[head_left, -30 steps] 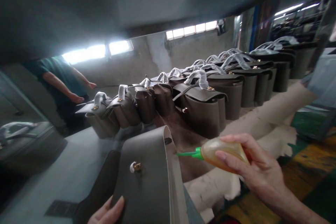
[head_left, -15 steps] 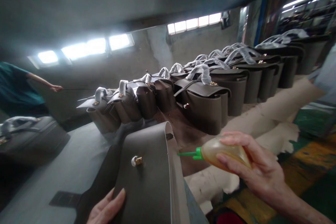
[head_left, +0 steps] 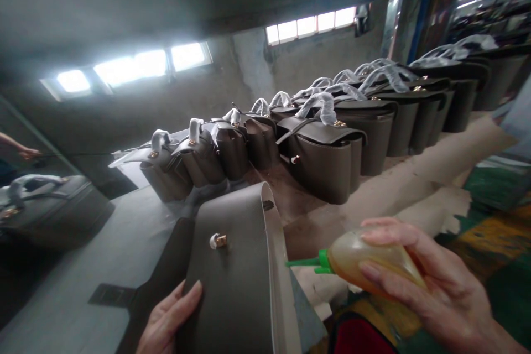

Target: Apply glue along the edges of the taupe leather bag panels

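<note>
A dark grey handbag [head_left: 238,282] lies in front of me, with a small gold clasp [head_left: 221,241] partly wrapped in white on its face. My left hand [head_left: 172,315] grips the lower left side of the bag, thumb on top. In my right hand [head_left: 431,276] is a translucent squeeze bottle [head_left: 365,260] of amber liquid with a green cap, held sideways between thumb and fingers. Its thin green nozzle [head_left: 302,262] points left, with the tip at the pale right edge of the bag. Whether liquid is coming out cannot be made out.
Several finished-looking handbags [head_left: 323,155] with wrapped handles stand in rows behind, on brown paper [head_left: 448,149] over the table. Another bag [head_left: 53,210] is at the left. A person's hand [head_left: 27,152] shows at the far left. A red-and-black object [head_left: 357,337] is at the bottom.
My right hand has brought the bottle lower and nearer me, its nozzle tip moving down along the bag's edge. My left hand still holds the bag. The person at left is mostly out of view.
</note>
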Action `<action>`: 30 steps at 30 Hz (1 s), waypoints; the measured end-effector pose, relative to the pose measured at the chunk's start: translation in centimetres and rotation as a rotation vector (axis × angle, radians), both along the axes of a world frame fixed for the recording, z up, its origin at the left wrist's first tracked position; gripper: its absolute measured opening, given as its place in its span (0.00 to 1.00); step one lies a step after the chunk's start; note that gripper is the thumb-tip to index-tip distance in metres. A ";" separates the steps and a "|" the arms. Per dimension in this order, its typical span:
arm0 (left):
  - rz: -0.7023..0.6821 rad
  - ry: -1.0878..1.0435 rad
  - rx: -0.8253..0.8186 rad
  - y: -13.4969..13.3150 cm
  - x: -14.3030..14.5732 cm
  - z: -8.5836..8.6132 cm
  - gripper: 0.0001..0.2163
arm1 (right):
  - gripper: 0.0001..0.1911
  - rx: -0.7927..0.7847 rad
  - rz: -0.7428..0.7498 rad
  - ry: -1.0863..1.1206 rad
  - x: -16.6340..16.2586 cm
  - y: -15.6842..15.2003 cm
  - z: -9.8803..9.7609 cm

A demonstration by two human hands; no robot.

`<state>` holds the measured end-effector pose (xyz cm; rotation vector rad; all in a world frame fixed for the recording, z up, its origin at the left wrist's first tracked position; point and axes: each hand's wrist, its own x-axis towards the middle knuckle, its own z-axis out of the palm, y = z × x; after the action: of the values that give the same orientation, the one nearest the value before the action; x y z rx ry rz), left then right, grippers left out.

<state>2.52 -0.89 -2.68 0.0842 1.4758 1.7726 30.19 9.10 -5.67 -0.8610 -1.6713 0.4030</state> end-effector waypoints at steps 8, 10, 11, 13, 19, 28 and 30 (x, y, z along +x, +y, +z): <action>-0.121 0.012 -0.023 -0.4 -0.5 -0.5 0.14 | 0.07 0.120 0.022 -0.059 0.1 0.1 -0.1; -0.075 0.052 -0.063 -0.4 -0.4 -0.4 0.12 | 0.07 0.194 -0.007 -0.074 -0.4 1.1 -0.2; -0.049 0.070 -0.077 -0.4 -0.3 -0.3 0.11 | 0.08 0.204 -0.017 -0.072 -0.7 1.6 -0.3; -0.036 0.077 -0.074 -0.4 -0.1 -0.1 0.08 | 0.09 0.206 -0.026 -0.063 -1.2 2.4 -0.5; -0.035 0.067 -0.100 -0.5 0.2 0.3 0.08 | 0.09 0.159 -0.007 -0.070 -1.3 2.4 -0.8; -0.018 0.059 -0.154 -0.9 -0.3 0.0 0.11 | 0.08 0.090 0.006 -0.079 0.3 -0.7 -0.1; -0.008 0.056 -0.135 -0.8 -0.4 -0.1 0.11 | 0.08 0.084 0.014 -0.076 0.5 -1.3 0.0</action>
<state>2.08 -1.70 -2.82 0.0712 1.6288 1.6713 30.71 7.85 -5.65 -0.8111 -1.7526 0.3106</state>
